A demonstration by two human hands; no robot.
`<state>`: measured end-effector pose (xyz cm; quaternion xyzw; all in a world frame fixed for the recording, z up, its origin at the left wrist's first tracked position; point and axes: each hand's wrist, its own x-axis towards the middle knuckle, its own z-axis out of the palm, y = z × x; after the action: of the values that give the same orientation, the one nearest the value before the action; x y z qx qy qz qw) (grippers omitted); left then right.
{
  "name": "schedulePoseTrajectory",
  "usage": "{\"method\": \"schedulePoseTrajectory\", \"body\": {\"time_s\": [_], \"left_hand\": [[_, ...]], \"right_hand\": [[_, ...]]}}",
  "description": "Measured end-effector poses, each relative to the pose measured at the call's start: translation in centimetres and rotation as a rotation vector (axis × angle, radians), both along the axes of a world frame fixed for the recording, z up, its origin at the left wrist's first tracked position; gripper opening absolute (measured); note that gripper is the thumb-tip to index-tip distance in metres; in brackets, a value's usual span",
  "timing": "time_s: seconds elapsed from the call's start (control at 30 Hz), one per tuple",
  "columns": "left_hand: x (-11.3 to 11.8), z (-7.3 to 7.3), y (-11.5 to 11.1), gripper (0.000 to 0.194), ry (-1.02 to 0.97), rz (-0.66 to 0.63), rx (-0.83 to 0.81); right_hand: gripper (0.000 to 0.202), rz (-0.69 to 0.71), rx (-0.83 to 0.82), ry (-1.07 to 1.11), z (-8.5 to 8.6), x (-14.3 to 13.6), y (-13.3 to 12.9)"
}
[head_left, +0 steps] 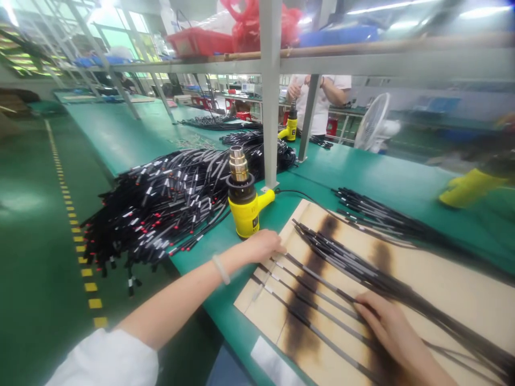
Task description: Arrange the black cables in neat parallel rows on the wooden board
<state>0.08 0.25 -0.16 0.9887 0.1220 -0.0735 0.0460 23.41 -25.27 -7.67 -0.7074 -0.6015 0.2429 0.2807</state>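
On the board (354, 240), our left hand (263, 245) pinched a black cable (316, 274) near its end, our right hand (388, 321) farther along. A heat gun (243, 212) stood beside the board.

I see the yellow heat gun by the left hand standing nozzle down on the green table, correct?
Wrong way up: in the head view, the yellow heat gun by the left hand stands on the green table with its nozzle up.
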Motion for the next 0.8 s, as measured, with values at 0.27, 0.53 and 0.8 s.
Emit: {"method": "schedulePoseTrajectory", "body": {"time_s": [0.27,0.53,0.8], "left_hand": [[0.1,-0.7,-0.2,0.030,0.062,-0.069,0.111],[0.0,-1.8,0.1,0.022,0.008,-0.092,0.146],[0.3,-0.1,-0.3,0.027,0.057,-0.016,0.035]], "right_hand": [[0.033,-0.005,-0.081,-0.043,0.1,2.3,-1.0],[0.037,0.069,-0.161,-0.049,0.9,4.0,-2.5],[0.032,0.054,-0.091,-0.072,1.3,4.3,-2.6]]}}
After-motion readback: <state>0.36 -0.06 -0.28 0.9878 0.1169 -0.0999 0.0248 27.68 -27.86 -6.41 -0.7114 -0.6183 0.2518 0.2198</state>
